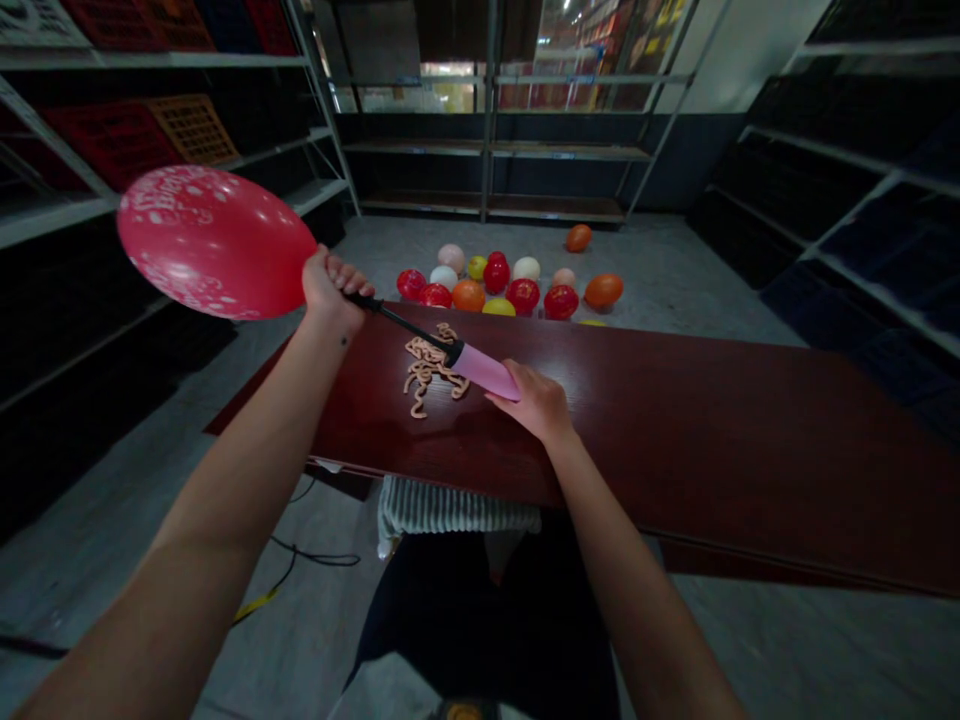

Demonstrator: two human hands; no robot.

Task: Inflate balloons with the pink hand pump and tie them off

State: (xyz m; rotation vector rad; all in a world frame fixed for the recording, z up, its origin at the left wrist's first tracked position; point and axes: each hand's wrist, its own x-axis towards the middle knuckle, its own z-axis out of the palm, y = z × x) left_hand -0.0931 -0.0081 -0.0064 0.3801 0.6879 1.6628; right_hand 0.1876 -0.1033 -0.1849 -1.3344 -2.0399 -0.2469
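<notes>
A red balloon with white printing, well inflated, juts out to the left of my left hand. The fingers of that hand are closed around the balloon's neck, where it meets the tip of a hand pump. My right hand grips the pink barrel of the balloon pump. The pump's black rod is drawn out and slants between both hands over the table. Beneath it, a small heap of wavy, peach-coloured limp pieces lies on the dark red tabletop; their kind is unclear.
Several inflated balloons in red, orange, yellow and white rest on the floor beyond the table. Metal shelving stands at the back, with racks of crates on the left. A black cable lies on the floor at left.
</notes>
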